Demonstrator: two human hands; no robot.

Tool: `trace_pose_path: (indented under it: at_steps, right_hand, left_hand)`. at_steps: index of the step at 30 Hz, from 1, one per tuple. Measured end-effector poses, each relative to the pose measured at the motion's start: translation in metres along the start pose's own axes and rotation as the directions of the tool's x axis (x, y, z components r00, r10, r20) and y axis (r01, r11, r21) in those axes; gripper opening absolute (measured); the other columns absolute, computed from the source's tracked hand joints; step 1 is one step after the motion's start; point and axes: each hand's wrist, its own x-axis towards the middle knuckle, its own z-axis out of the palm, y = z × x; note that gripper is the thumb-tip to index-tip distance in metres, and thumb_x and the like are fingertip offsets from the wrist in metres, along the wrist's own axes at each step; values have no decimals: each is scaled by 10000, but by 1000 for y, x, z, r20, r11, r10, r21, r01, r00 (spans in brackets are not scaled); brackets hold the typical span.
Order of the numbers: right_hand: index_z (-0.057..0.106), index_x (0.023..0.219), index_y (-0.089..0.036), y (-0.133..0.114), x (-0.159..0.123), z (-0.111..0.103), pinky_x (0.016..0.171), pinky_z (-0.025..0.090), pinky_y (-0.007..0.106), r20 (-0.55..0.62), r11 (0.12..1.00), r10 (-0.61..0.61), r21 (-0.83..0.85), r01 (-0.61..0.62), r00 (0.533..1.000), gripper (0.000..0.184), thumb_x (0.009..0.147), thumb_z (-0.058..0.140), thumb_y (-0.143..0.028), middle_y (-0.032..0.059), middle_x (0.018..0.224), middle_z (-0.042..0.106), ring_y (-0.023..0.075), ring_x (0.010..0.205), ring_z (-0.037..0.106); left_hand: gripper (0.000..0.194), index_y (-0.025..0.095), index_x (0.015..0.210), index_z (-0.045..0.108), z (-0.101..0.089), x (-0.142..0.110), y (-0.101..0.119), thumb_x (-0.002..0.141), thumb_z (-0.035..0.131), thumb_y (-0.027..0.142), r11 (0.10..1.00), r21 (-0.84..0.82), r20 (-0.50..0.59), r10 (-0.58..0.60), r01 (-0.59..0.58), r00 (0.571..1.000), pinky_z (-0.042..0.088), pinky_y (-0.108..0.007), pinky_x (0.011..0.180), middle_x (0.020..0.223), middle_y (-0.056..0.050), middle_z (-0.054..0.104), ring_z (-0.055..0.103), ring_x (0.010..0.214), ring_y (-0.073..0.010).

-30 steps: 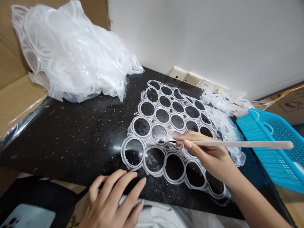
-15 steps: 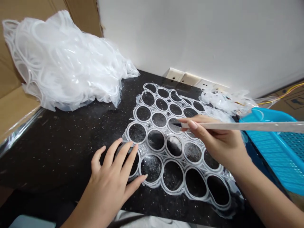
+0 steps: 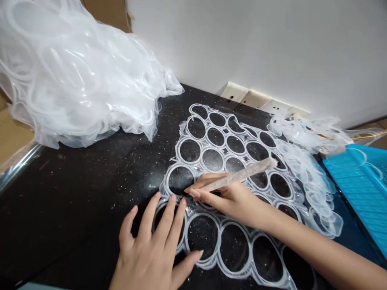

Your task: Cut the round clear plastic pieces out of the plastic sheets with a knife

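A clear plastic sheet [image 3: 222,151] punched with several round holes lies flat on the black speckled countertop [image 3: 90,189]. My left hand [image 3: 155,245] rests open on the sheet's near left corner, fingers spread flat over one ring. My right hand [image 3: 229,199] is closed in a pen-like pinch on a long pale stick [image 3: 242,175]. The stick's tip touches the sheet just above my left fingertips, and its other end points up and to the right.
A big heap of clear plastic sheets [image 3: 75,76] fills the back left. Loose clear rings [image 3: 305,161] lie to the right of the sheet. A blue plastic basket [image 3: 363,185] sits at the right edge. Wall sockets [image 3: 250,98] line the white wall.
My right hand swung the stick round and brought its tip down left, next to my left fingers. My left hand came onto the sheet's corner. The view shifted.
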Motion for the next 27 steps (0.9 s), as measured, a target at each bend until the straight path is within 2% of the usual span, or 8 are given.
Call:
trace_pose_path:
  at_steps: [3,7,9,12,14,18,24,27]
  right_hand:
    - [645,904,-108,1,1,-1,710,514,216,14,998,-46,-51,47,999,159,890,504,-180,62,851,660,110,778,618]
    - [638,981,-100,2,-3,1,702,517,212,58,958,-202,-197,209,978,176,892,496,-153,81,891,659,115,799,607]
    - [630,1027,-99,3,-8,5,690,523,225,66,901,-276,-330,283,959,202,896,492,-169,95,907,647,127,808,607]
    - [629,1040,-96,4,-15,14,682,526,272,47,753,-384,-562,342,922,226,906,478,-198,122,944,655,164,829,619]
    - [628,1039,-83,4,-19,19,659,523,283,48,665,-441,-654,362,896,237,915,462,-199,134,974,669,174,818,623]
    - [617,1072,-61,4,-22,24,676,525,293,52,623,-453,-696,358,890,249,911,467,-177,157,1064,656,189,863,626]
    - [614,1063,-27,6,-22,30,600,508,291,102,500,-512,-772,392,853,257,903,436,-122,200,1067,647,180,757,616]
    - [612,1057,-23,7,-18,31,600,509,290,118,475,-518,-784,399,847,285,919,381,-115,202,1042,653,174,737,608]
  left_hand:
    - [520,158,1203,567,1,2,1,873,407,527,1000,-13,-5,-18,18,1000,137,-450,1045,1238,-55,577,463,1145,-289]
    - [482,166,1175,588,3,4,0,868,429,502,1000,-14,-7,-7,7,1000,124,-443,1053,1229,-55,583,468,1136,-288]
    - [465,162,1149,603,4,3,0,871,429,491,1000,-11,-14,-3,3,1000,116,-437,1060,1229,-62,583,467,1138,-286]
    - [445,127,1080,635,5,2,2,890,403,455,1000,-16,-35,-2,2,999,108,-409,1075,1212,-78,594,454,1155,-271]
    - [438,90,1028,650,5,1,3,908,378,412,999,-28,-56,26,-27,998,116,-379,1084,1177,-100,612,453,1160,-249]
    - [439,37,1005,646,6,1,2,929,339,342,993,-44,-51,109,-112,993,127,-330,1093,1128,-142,631,477,1143,-200]
    - [409,57,1004,653,5,0,1,928,336,305,992,-65,-50,107,-110,993,111,-321,1095,1105,-125,646,512,1112,-183]
    - [383,79,1017,654,5,-1,0,920,347,287,992,-72,-42,98,-101,994,120,-327,1090,1107,-106,649,525,1109,-184]
